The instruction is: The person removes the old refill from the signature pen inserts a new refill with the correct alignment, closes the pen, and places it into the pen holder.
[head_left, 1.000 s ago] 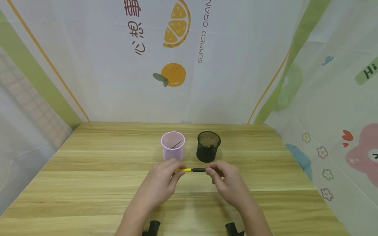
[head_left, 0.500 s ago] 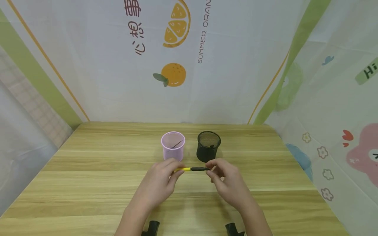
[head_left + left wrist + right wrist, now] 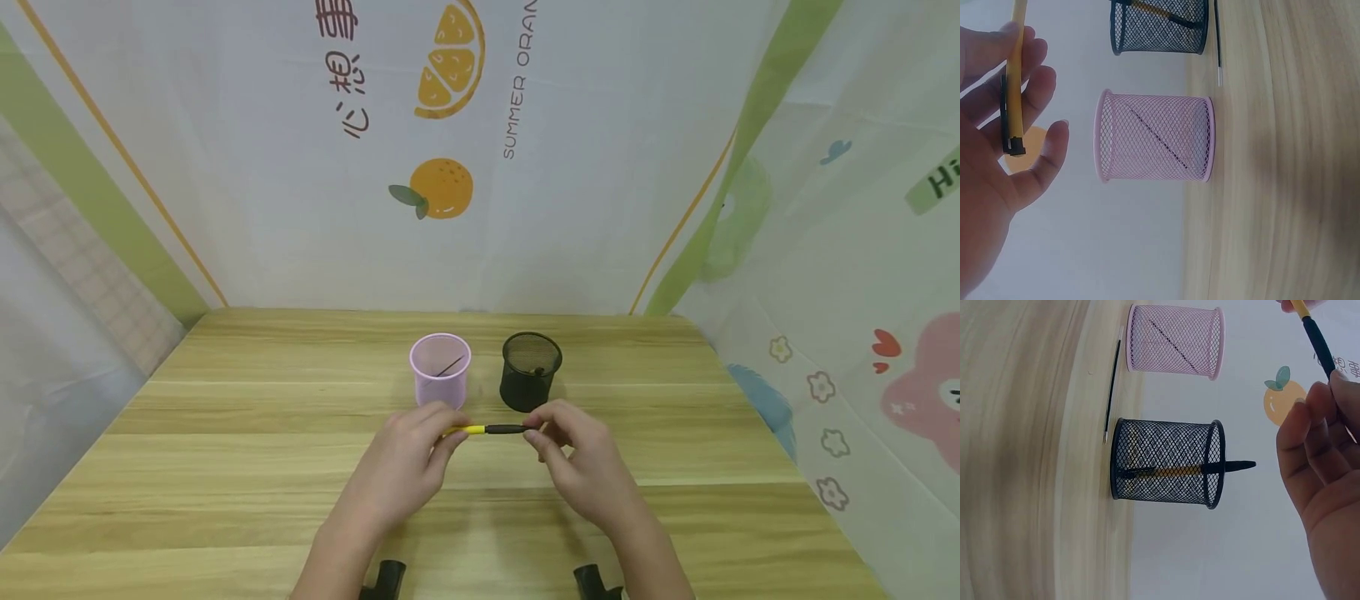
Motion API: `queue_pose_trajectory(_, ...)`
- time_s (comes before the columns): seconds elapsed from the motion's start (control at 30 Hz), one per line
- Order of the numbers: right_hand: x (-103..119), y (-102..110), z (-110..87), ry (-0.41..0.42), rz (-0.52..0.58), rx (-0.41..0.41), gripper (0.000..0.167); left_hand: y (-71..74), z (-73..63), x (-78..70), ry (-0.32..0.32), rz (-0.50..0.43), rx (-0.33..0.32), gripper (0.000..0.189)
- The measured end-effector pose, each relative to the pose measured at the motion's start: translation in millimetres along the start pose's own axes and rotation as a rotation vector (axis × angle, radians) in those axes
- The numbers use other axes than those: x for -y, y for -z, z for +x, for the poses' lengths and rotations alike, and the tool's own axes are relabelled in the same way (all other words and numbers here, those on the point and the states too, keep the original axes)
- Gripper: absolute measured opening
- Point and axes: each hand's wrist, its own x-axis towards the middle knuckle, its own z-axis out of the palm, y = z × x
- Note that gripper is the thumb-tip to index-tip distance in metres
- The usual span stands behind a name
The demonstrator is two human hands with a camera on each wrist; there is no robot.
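"Where's the pen (image 3: 487, 430)?"

"Held above the table (image 3: 225, 450), lying nearly level between both hands. Its yellow barrel (image 3: 1014, 87) points toward nine o'clock, its black end (image 3: 506, 430) toward three."

"And the fingers?"

"The left hand (image 3: 411, 454), at nine, pinches the barrel between thumb and fingers; the little finger curves free of it. A black clip (image 3: 1004, 115) shows on the barrel over that palm. The right hand (image 3: 576, 457), at three, pinches the black end between thumb and forefinger, with the other fingers curled beside."

"What's just beyond the pen?"

"Two upright mesh cups. The pink cup (image 3: 440, 392) is between ten and eleven o'clock, with a thin dark rod (image 3: 1159, 137) leaning inside. The black cup (image 3: 525, 393) is at about one o'clock; a second pen (image 3: 1179, 470), yellow and black, stands in it with its black tip above the rim."

"Anything loose?"

"In the right wrist view, a slim black rod (image 3: 1111, 394) lies on the table, at eleven o'clock from the black cup."

"Further out?"

"A white cloth (image 3: 585, 217) hangs at twelve, printed with an orange (image 3: 442, 189). Dark objects, partly cut off, sit at seven (image 3: 387, 579) and five."
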Motion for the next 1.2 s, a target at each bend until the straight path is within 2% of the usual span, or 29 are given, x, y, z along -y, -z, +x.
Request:
queue_pose_trajectory(0.23,0.1,1.0,0.5,-0.033,-0.039,0.018,0.012,1.1,1.2,-1.7,0.004,-0.013,0.005,0.012)
queue_pose_trajectory(0.43,0.9,0.0,1.7,-0.105,-0.060,0.057,0.025,0.5,2.3,-0.6,-0.064,-0.031,-0.035,0.015)
queue_pose_trajectory(0.57,1.9,-0.7,3.4,-0.121,-0.059,0.081,0.033,1.5,2.6,-0.6,-0.098,-0.032,-0.062,0.018)
queue_pose_trajectory(0.7,3.3,-1.2,4.2,-0.150,-0.021,0.105,0.037,2.5,2.7,-1.3,-0.094,-0.019,-0.077,0.020)
queue_pose_trajectory(0.8,4.0,-1.7,3.8,-0.173,0.015,0.108,0.029,3.0,2.8,-1.6,-0.071,0.004,-0.079,0.018)
queue_pose_trajectory(0.87,3.3,-2.3,3.4,-0.146,0.032,0.089,0.017,3.5,2.7,-1.6,-0.055,0.025,-0.081,0.016)
queue_pose_trajectory(0.93,2.1,-2.8,3.6,-0.072,0.022,0.048,0.006,4.0,2.6,-1.4,-0.043,0.040,-0.084,0.013)
queue_pose_trajectory(1.07,-0.4,-3.8,5.5,0.106,0.012,-0.053,0.019,4.6,2.6,-1.0,-0.038,0.046,-0.080,0.007)
queue_pose_trajectory(1.2,0.1,-4.2,6.6,0.167,0.029,-0.098,0.024,4.5,3.0,-1.3,-0.047,0.040,-0.072,0.005)
